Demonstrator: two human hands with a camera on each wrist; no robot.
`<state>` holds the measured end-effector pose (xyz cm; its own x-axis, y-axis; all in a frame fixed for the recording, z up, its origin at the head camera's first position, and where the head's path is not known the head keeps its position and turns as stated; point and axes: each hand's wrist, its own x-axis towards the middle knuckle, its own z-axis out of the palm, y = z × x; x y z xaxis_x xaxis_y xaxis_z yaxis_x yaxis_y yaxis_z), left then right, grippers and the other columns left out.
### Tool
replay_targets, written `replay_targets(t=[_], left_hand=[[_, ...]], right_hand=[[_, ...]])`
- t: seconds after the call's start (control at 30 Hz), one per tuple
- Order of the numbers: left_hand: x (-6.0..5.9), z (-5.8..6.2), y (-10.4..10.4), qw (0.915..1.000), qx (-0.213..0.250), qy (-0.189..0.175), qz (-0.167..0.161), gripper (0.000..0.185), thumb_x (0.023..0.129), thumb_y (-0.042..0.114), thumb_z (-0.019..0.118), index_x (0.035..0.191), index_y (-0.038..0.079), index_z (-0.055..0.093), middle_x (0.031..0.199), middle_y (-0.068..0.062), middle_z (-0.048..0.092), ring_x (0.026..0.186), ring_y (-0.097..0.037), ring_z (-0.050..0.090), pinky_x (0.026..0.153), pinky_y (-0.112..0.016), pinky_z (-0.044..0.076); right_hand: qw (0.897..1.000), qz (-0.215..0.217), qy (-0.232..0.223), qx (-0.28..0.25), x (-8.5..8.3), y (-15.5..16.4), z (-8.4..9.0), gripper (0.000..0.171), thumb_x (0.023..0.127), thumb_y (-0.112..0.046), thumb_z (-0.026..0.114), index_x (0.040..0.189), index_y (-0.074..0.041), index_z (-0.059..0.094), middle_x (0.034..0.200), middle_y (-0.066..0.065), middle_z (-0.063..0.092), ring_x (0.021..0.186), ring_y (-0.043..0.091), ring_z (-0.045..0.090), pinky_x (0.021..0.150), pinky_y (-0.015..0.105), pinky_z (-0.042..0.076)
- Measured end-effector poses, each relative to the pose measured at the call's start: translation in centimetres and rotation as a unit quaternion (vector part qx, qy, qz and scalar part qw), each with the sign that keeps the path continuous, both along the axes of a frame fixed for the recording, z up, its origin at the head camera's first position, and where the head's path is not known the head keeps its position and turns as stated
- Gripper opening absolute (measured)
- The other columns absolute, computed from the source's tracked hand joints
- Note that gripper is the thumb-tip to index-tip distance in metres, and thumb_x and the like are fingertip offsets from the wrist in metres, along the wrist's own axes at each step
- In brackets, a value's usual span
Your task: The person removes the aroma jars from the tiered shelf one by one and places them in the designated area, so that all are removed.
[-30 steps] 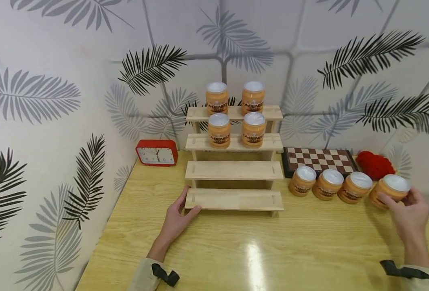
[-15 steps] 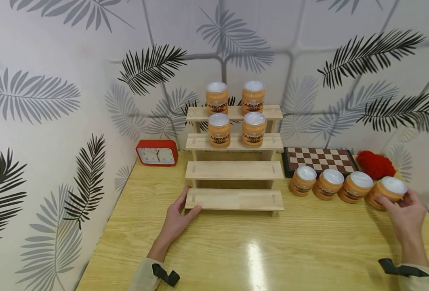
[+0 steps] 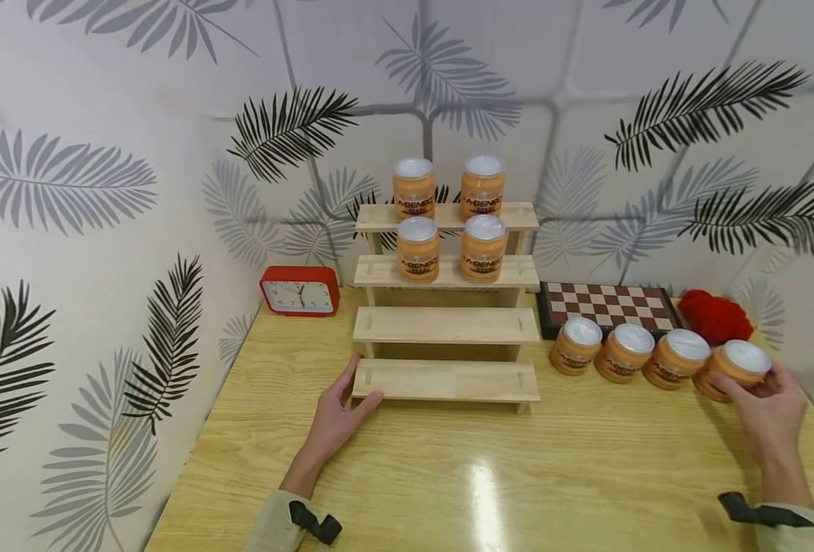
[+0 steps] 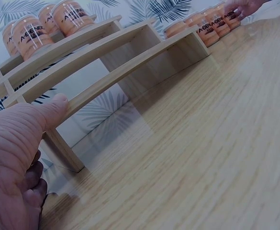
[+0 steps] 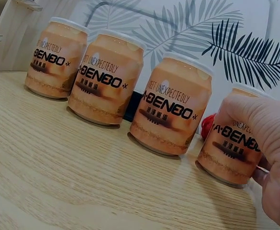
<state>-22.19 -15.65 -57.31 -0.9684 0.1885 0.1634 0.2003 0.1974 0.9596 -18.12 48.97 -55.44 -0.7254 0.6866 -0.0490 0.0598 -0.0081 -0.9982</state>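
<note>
A stepped wooden shelf rack (image 3: 446,326) stands on the table, with orange cans (image 3: 418,257) in pairs on its top two tiers. My left hand (image 3: 338,418) grips the left end of the lowest tier; in the left wrist view its thumb (image 4: 58,108) lies on the front edge and the other fingers curl below. To the right, several orange cans with pale lids stand in a row. My right hand (image 3: 769,406) holds the rightmost can (image 5: 230,139) between thumb and fingers, its far fingers mostly hidden. That can stands beside its neighbouring can (image 5: 172,105).
A red clock (image 3: 300,291) stands left of the rack. Behind the row of cans lies a checkered board (image 3: 603,305), with a fluffy red object (image 3: 715,316) to its right. The wooden table (image 3: 407,475) meets a leaf-patterned wall at the back and left.
My right hand has shifted the rightmost can slightly left, closer to the row, and then stayed almost still. The left hand has kept its grip on the rack.
</note>
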Motion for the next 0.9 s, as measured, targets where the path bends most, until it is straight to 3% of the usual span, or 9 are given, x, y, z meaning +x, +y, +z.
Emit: replay_targets(t=[0.17,0.43,0.53,0.67,0.77,0.9], left_hand=[[0.1,0.0,0.0,1.0,0.0,-0.003,-0.003,0.086,0.098,0.018,0.076,0.166,0.005,0.025,0.171,-0.009,0.027,0.156,-0.021,0.025,0.124,-0.038,0.024],[0.0,0.0,-0.1,1.0,0.002,0.002,-0.007,0.086,0.099,0.018,0.076,0.166,0.004,0.024,0.171,-0.01,0.026,0.156,-0.022,0.025,0.124,-0.04,0.023],[0.1,0.0,-0.1,1.0,-0.001,0.004,-0.006,0.086,0.098,0.018,0.076,0.166,0.003,0.025,0.171,-0.01,0.027,0.156,-0.023,0.026,0.124,-0.041,0.024],[0.1,-0.1,-0.3,1.0,-0.004,0.005,-0.005,0.086,0.098,0.018,0.077,0.165,0.003,0.025,0.17,-0.011,0.027,0.155,-0.023,0.027,0.123,-0.041,0.025],[0.0,-0.1,-0.2,1.0,-0.003,0.004,-0.006,0.086,0.098,0.019,0.077,0.166,0.004,0.025,0.17,-0.009,0.027,0.155,-0.022,0.027,0.124,-0.041,0.025],[-0.1,-0.1,0.0,1.0,0.002,-0.002,-0.005,0.086,0.098,0.019,0.076,0.166,0.006,0.025,0.17,-0.006,0.027,0.156,-0.021,0.026,0.124,-0.04,0.024]], right_hand=[[1.0,0.018,-0.009,0.008,0.3,-0.2,0.5,0.085,0.084,-0.002,0.087,0.158,-0.018,0.047,0.143,-0.01,0.056,0.124,0.001,0.052,0.081,0.0,0.044],[0.998,-0.01,0.052,-0.035,0.4,-0.8,3.6,0.066,0.087,0.005,0.082,0.143,-0.023,0.06,0.135,-0.01,0.061,0.121,0.004,0.053,0.088,0.003,0.045],[0.998,-0.026,0.052,-0.004,0.4,-1.4,4.7,0.065,0.091,0.003,0.077,0.147,-0.023,0.059,0.142,-0.009,0.06,0.134,0.006,0.05,0.105,0.006,0.038],[0.996,-0.031,0.038,0.081,0.6,-2.4,5.9,0.064,0.096,-0.002,0.072,0.153,-0.024,0.054,0.155,-0.007,0.053,0.146,0.007,0.041,0.122,0.017,0.024],[0.99,-0.018,0.041,0.131,0.6,-3.4,7.1,0.065,0.098,-0.006,0.07,0.156,-0.024,0.05,0.16,-0.006,0.048,0.149,0.008,0.038,0.125,0.021,0.021],[0.986,0.017,0.059,0.152,0.1,-5.3,9.0,0.069,0.099,-0.005,0.069,0.159,-0.025,0.044,0.163,-0.005,0.045,0.152,0.012,0.035,0.124,0.021,0.023]])
